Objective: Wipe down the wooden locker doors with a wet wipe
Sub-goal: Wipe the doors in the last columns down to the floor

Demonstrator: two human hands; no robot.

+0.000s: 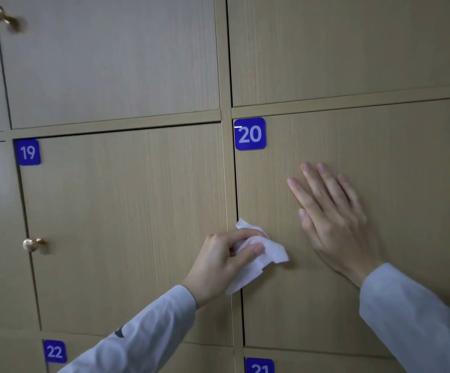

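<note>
Nearest the lens: two pale sleeves coming in from 7 and 5 o'clock. Left sleeve [137, 327] ends in the left hand [224, 259], fingers and thumb curled round a crumpled white wet wipe [259, 257], pressed against the left edge of door 20 [380, 146], right at the vertical frame strip [229, 184] between doors 19 and 20. Right hand [331, 214] lies flat, fingers straight and spread, palm on door 20 at about 3 o'clock from the wipe; looks like it's bracing the door shut. Hands are apart, not touching.

Progress, as a judgement: mid-task. No wet streaks or sheen readable on any panel, so I can't tell which doors are done. Wipe sits at the low left of door 20, so most of that panel looks still to cover.

Left to right on the wall: brass knob [3, 17] at 10 o'clock, blurred; door 19 [127, 224] with blue tag 19 [28, 152] and its brass knob [33, 244]; blue tag 22 [54, 351] at 7 o'clock; tag 20 [250, 134] near centre; tag 21 [259, 366] cut off at 6 o'clock.

Surface: light wood-grain laminate, matte, flush doors in a same-colour frame, thin dark gaps. Room beyond the lockers isn't visible.
</note>
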